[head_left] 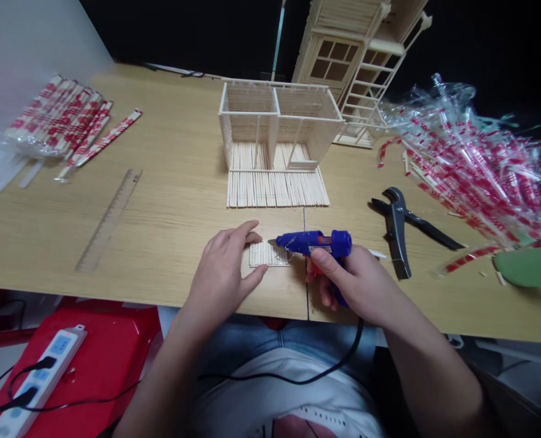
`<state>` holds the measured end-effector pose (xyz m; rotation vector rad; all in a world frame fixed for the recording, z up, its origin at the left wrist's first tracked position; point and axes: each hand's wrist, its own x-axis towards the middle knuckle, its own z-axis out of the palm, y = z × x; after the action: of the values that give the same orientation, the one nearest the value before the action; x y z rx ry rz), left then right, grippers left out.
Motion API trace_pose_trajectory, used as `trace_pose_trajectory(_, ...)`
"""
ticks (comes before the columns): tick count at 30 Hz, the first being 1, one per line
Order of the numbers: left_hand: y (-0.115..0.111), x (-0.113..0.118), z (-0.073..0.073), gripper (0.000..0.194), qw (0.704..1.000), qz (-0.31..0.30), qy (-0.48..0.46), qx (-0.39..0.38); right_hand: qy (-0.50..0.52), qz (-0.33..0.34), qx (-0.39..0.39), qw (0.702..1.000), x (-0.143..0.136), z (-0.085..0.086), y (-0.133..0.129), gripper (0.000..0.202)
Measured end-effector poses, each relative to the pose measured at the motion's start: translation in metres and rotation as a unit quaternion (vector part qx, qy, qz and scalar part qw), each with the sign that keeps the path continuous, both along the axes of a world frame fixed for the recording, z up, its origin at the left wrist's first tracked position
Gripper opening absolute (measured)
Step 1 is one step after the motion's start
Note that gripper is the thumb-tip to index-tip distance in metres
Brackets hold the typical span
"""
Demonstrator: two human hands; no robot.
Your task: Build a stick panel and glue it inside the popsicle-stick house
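Panel (262, 255), small, flat, rectangular, of pale wooden sticks laid side by side: lying on light wood-grain table (174, 182), close to the near edge, between the hands. Probably light, fairly stiff, fragile at the joints, apt to slide on the smooth top. Best held by opposite outer edges, clear of the nozzle.

Left hand (222, 258): thumb and forefinger wide apart, bracketing the panel's left end; pressure impossible to tell.

Right hand (359, 283): closed round the handle of blue plastic glue gun (316, 242), nozzle pointing left over the panel; contact at the tip unclear.

Far centre: pale wooden two-room model (277, 188), roofless, with slatted floor. Beyond, to the right: taller pale wooden model (316, 67) with ladder.

Right: dark plier-like hand tool (396, 228); heap of clear, red-printed plastic wrappers (484, 176).

Left: transparent straight ruler (109, 222); farther off, bundle of red-and-white wrapped sticks (63, 115).

Near left, below table level: white power strip (42, 383) on red plastic stool (97, 353).
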<state>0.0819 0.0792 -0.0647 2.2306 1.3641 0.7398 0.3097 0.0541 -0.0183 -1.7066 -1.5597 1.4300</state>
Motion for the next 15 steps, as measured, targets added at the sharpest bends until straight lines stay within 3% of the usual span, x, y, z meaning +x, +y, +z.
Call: trace_pose_trajectory(15, 0.0002, 0.0001, -0.0003, 0.064, 1.000, -0.002, -0.002, 0.004, -0.046, 0.005, 0.013, 0.999, 0.0022, 0.0010, -0.0019, 0.058)
